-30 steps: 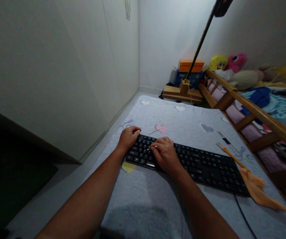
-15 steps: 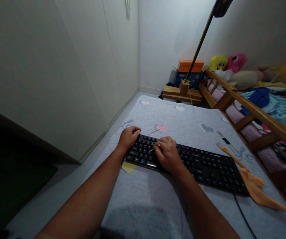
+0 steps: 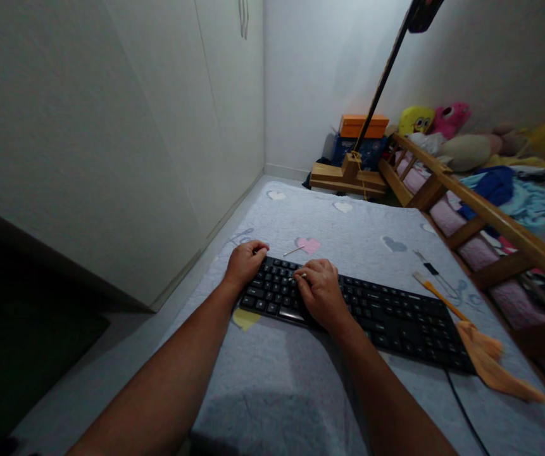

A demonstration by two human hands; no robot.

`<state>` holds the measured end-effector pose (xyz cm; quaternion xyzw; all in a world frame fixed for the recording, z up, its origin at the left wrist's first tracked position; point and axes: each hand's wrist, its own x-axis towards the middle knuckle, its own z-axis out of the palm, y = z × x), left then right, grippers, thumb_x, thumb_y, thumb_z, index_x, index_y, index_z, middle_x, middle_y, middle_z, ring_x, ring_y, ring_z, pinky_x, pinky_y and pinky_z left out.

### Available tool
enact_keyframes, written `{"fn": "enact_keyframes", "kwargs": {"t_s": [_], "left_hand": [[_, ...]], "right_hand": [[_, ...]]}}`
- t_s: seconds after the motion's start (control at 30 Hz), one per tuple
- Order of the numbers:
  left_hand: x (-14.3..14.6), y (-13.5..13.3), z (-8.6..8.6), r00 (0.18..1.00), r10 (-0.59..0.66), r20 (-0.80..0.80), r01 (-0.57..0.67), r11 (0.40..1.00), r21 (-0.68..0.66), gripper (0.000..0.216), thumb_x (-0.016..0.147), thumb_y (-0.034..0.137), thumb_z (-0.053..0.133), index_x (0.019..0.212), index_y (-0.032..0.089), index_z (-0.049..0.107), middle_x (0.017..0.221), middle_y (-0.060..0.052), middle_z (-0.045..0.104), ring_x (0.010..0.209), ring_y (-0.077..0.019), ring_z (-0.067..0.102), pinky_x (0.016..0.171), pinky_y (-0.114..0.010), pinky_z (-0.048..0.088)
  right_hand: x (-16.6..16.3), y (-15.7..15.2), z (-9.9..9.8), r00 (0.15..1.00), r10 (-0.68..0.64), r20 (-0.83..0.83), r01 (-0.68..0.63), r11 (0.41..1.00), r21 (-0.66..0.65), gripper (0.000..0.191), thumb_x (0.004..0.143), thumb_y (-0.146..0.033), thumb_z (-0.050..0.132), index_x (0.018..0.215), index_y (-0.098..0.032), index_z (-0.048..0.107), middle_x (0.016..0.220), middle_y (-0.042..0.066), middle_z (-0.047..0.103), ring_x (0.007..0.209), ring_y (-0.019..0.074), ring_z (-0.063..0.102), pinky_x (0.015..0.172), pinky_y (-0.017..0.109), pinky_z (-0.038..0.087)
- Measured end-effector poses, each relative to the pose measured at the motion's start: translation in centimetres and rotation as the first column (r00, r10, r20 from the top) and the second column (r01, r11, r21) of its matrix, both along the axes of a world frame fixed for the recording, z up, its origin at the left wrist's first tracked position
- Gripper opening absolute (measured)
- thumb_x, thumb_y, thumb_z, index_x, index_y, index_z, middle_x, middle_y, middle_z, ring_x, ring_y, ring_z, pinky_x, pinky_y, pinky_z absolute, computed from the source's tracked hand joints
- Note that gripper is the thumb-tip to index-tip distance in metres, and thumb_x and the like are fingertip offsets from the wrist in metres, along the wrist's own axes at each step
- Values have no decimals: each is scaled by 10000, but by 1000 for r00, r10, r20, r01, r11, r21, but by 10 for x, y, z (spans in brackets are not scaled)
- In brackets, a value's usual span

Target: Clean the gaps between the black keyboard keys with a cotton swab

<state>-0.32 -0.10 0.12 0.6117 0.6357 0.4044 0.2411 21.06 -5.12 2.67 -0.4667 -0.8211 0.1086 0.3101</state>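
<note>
A black keyboard (image 3: 386, 313) lies across a grey blanket (image 3: 348, 234) with heart shapes. My left hand (image 3: 245, 261) grips the keyboard's far left corner, fingers curled over its edge. My right hand (image 3: 320, 291) rests on the keys left of the middle and pinches a thin cotton swab (image 3: 299, 276), whose white tip points left onto the keys. A second cotton swab (image 3: 294, 251) lies on the blanket just beyond the keyboard.
An orange cloth (image 3: 490, 364) and an orange-handled brush (image 3: 436, 292) lie by the keyboard's right end. A wooden bed rail (image 3: 485, 212) runs along the right, with plush toys behind. White cabinet doors (image 3: 158, 126) stand at left. A wooden stand with a pole (image 3: 348, 174) sits at the back.
My right hand has slid a little to the right and farther along the keys, carrying the swab with it. My left hand has stayed on the corner.
</note>
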Motion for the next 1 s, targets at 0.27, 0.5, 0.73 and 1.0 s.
{"fn": "enact_keyframes", "kwargs": {"t_s": [0.27,0.5,0.73,1.0], "left_hand": [[-1,1,-2,1000,-2,9,2,1000,4,268,806,325,535,875,187,754,936,-62,778,907,-236,697,880,-346,507],[-1,1,-2,1000,-4,4,4,1000,9,265,806,321,536,877,188,754,923,-58,777,886,-231,696,861,-342,515],[0,0,-1,1000,-6,14,6,1000,11,272,798,331,534,873,182,750,938,-67,777,908,-234,694,882,-343,508],[0,1,-3,1000,-8,19,8,1000,11,260,805,335,536,864,194,746,934,-56,778,889,-228,697,880,-344,512]], "right_hand": [[-1,-2,2,1000,-7,12,7,1000,-19,185,949,-181,561,882,-216,730,919,55,696,964,238,522,914,417,348],[-1,-1,1,1000,-5,8,5,1000,-5,202,957,-190,542,870,-214,723,902,55,687,948,232,515,923,416,348],[-2,0,0,1000,2,9,-2,1000,-9,201,967,-201,544,906,-226,734,931,52,693,969,235,515,927,418,340],[-4,0,0,1000,23,11,-23,999,-22,201,966,-201,550,927,-241,743,946,49,711,975,239,521,924,424,340]]}}
